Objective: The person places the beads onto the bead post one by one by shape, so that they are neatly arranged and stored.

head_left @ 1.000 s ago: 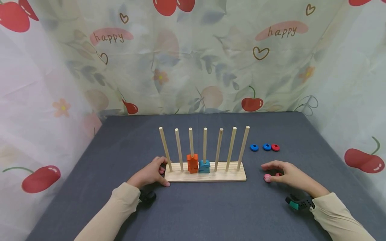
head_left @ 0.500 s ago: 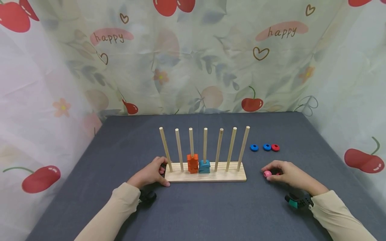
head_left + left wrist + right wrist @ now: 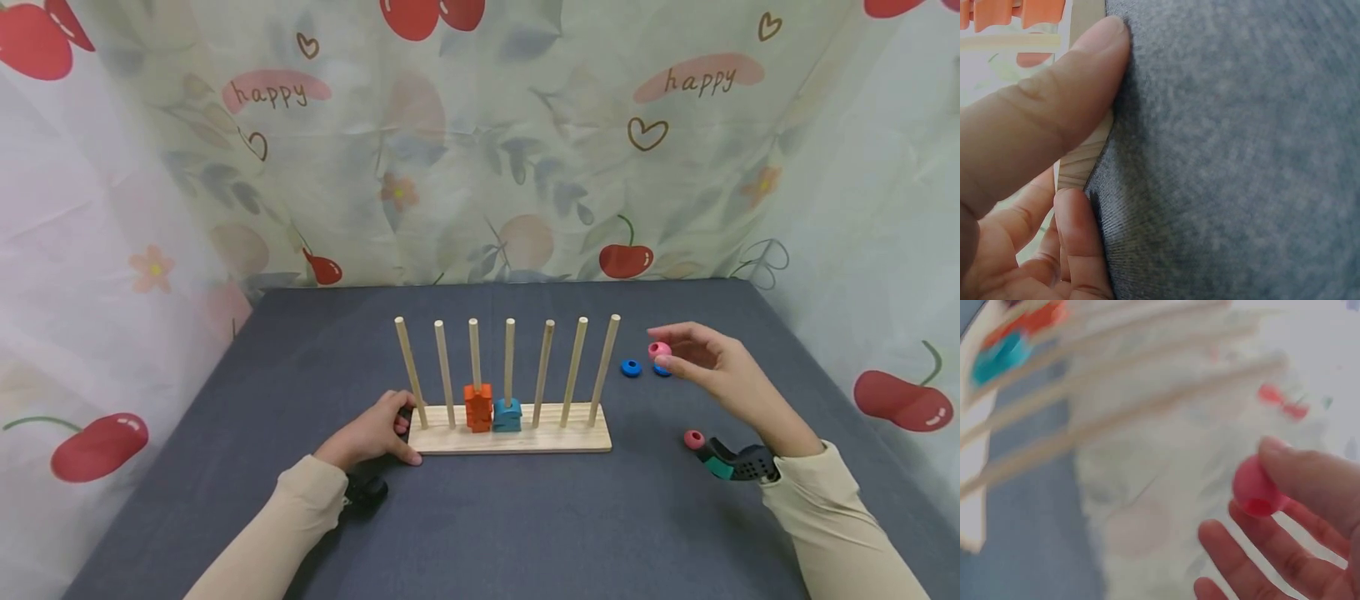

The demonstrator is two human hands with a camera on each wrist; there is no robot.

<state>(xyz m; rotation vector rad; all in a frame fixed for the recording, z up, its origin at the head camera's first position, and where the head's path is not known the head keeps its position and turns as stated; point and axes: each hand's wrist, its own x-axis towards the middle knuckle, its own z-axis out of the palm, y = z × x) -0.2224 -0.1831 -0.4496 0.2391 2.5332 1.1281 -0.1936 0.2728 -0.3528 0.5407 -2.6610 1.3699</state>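
Note:
A pink bead (image 3: 659,350) with a hole in it is pinched between thumb and fingers of my right hand (image 3: 712,358), raised to the right of the peg rack; the right wrist view shows the same bead (image 3: 1259,487) close up. The wooden peg rack (image 3: 450,442) has several upright pegs on a flat base. My left hand (image 3: 378,429) holds the base's left end, thumb along the front edge. Orange pieces (image 3: 478,408) are stacked on one peg, and blue pieces (image 3: 507,415) sit on the peg beside it.
A blue ring-shaped bead (image 3: 632,368) lies right of the rack; another blue bead (image 3: 662,371) is partly hidden behind my right hand. One pinkish-red bead (image 3: 693,439) lies near the right wrist strap (image 3: 738,462). A printed curtain (image 3: 480,167) surrounds the dark tabletop (image 3: 525,533).
My right hand has picked up the pink bead and lifted it up and away from the table's front. A pinkish-red bead is left behind. My left hand stays on the rack.

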